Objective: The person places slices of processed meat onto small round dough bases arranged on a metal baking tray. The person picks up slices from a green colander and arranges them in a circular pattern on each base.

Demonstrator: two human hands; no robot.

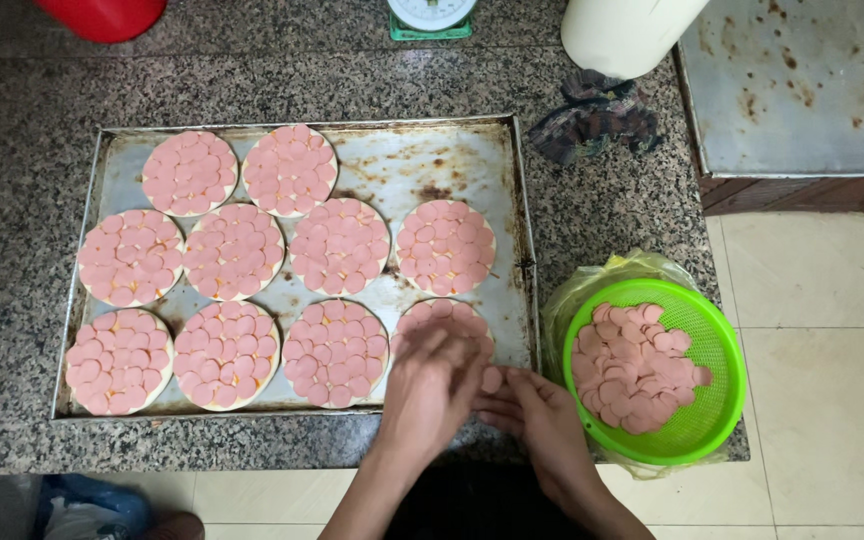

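Nine rounds on the tray look fully covered; at its front-right corner your left hand spreads flat on the last dough round, right hand pinching a sausage slice.

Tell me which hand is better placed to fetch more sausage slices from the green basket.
The right hand, probably. It lies at the tray's corner, nearest the green basket of sausage slices. The left hand is spread over the bottom-right dough round, farther from the basket.
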